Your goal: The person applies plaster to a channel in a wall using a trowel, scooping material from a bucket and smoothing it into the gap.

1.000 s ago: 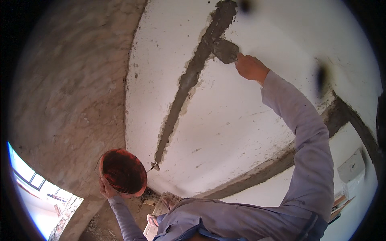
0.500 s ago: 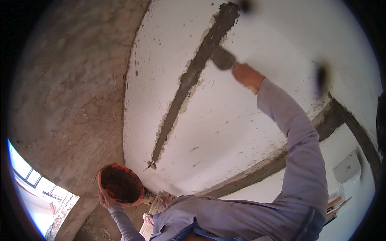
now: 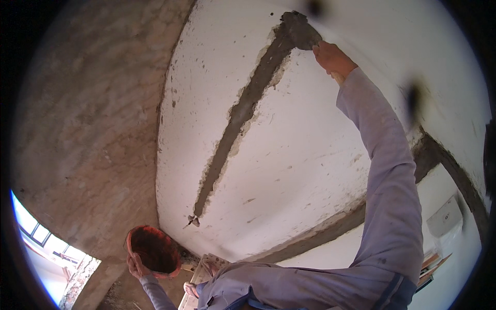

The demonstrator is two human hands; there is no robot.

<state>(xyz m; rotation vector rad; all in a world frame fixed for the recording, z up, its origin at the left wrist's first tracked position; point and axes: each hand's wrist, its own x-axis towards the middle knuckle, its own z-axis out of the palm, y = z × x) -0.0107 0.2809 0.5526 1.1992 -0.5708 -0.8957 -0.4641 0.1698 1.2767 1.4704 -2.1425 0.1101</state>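
At the upper end of the grey mortar strip (image 3: 226, 137), the trowel (image 3: 305, 37) seems to touch the white wall (image 3: 299, 134); probably stiff and light, it is best held by its handle (image 3: 338, 78), where the right hand (image 3: 336, 59) is closed; the left hand (image 3: 137, 266) clasps the red bucket's (image 3: 174, 270) side.

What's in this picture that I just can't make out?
In the head view:
- Trowel: most of its handle is hidden by the right hand.
- Orange bucket: deep shadow hides whatever lies at its bottom.
- Window: its left side is cut off by the picture's dark round edge.
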